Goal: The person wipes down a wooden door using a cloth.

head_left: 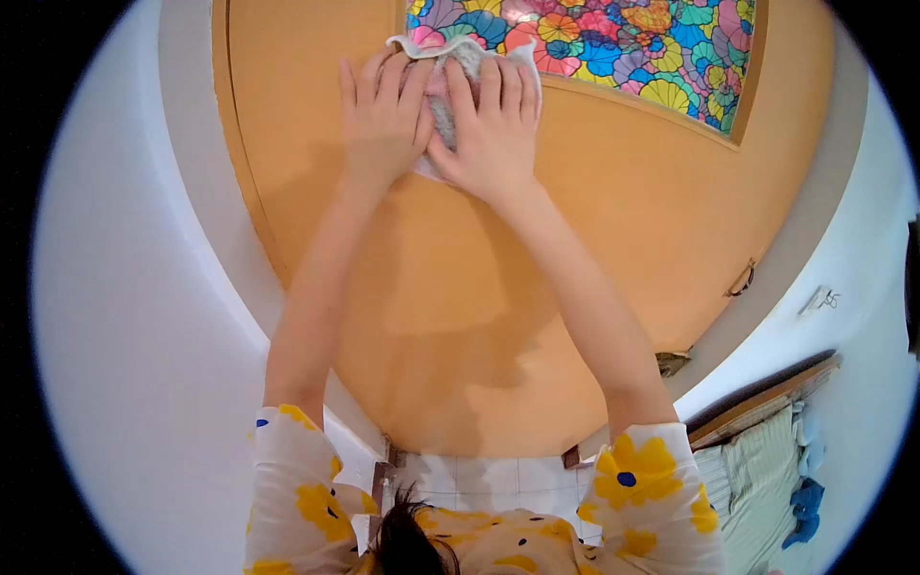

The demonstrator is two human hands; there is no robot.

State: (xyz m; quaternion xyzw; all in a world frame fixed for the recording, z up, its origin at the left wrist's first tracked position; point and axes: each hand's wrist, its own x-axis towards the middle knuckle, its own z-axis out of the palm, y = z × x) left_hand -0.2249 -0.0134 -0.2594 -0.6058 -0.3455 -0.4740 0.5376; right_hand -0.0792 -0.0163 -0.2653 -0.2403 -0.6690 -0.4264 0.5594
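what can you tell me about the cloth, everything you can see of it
The cloth looks like soft fabric, grey with pink in the middle, with a pale, wavy upper edge. It lies against the orange door, by the lower left corner of the colourful panel. The left hand and right hand press over it side by side, hiding much of it.

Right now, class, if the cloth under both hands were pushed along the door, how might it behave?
The cloth is probably floppy: its top edge ripples. It would likely follow the left hand and right hand, both laid over it. It may slide fairly easily, as the door looks smooth.
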